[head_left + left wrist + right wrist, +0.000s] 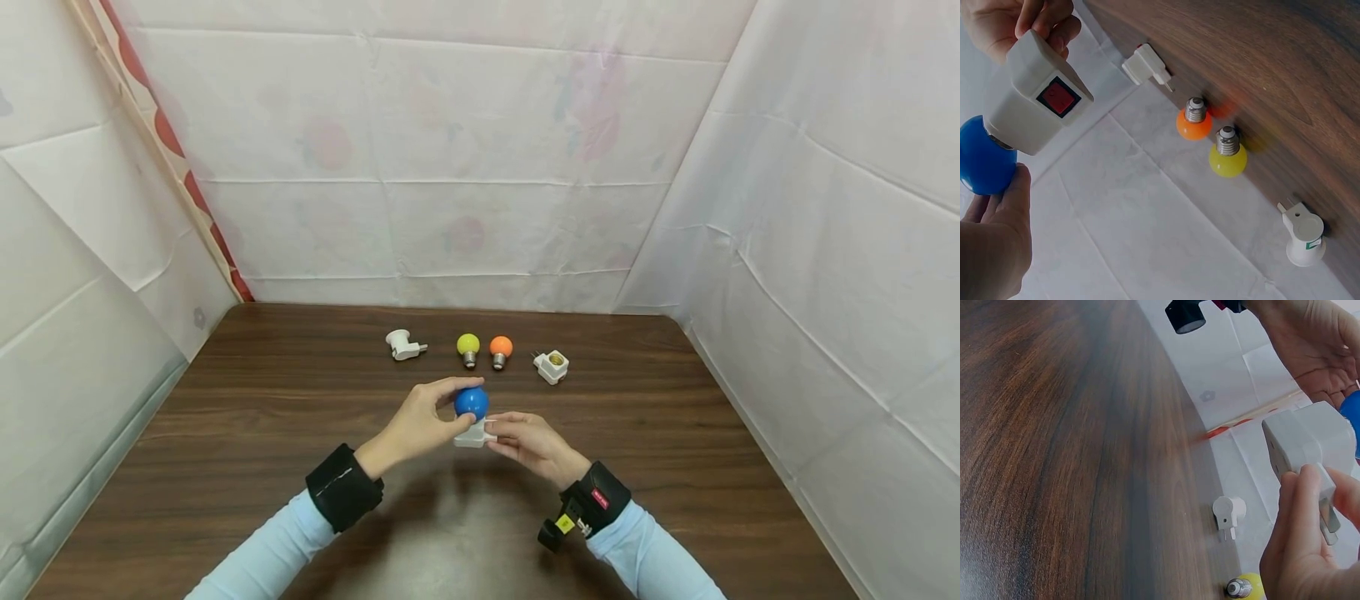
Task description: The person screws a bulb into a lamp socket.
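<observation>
While the left hand [416, 427] cups the blue bulb [471, 402], right-hand fingers [504, 433] pinch its white socket [474, 434].

We see a blue bulb [471, 402] seated in a white socket adapter [474, 433] that carries a red switch [1058, 97] on one face. Farther back on the dark brown wood-grain table [262, 400] sit a yellow bulb [468, 344] and an orange bulb [501, 346], both with silver screw bases, flanked by two more white adapters [405, 344] [552, 366]. Pale blue sleeves [262, 550] end in black wrist straps [343, 487]. The white backdrop sheets [450, 150] show faint pink and red floral print.
</observation>
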`<state>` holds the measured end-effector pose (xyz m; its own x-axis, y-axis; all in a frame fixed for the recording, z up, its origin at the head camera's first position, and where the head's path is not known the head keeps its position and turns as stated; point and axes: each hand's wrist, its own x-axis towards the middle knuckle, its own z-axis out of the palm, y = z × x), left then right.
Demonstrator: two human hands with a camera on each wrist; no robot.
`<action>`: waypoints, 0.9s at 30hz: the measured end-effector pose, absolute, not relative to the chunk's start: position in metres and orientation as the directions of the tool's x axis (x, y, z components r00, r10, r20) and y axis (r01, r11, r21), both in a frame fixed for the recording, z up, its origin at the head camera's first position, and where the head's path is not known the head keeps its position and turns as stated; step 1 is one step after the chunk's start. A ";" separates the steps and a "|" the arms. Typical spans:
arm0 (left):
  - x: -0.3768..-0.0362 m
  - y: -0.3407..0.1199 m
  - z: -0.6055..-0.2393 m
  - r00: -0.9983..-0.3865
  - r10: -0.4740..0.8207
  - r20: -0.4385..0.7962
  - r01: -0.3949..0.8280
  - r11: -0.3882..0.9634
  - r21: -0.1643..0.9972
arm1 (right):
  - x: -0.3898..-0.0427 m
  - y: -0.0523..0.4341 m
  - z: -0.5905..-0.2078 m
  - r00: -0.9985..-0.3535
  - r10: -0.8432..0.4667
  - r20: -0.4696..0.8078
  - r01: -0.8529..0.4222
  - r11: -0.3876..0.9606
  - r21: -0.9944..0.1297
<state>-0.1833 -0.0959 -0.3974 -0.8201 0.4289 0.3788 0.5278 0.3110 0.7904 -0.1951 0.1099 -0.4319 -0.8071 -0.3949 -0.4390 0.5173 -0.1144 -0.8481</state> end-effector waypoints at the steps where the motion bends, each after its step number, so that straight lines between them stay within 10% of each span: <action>1: -0.183 -0.096 -0.398 -0.819 0.427 0.384 0.531 0.309 0.789 | -0.195 0.110 -0.432 -0.807 -0.395 -0.440 0.518 -0.115 -0.848; 27: -0.178 -0.087 -0.396 -0.861 0.297 0.412 0.503 0.382 0.775 | -0.197 0.114 -0.435 -0.815 -0.373 -0.443 0.517 -0.126 -0.847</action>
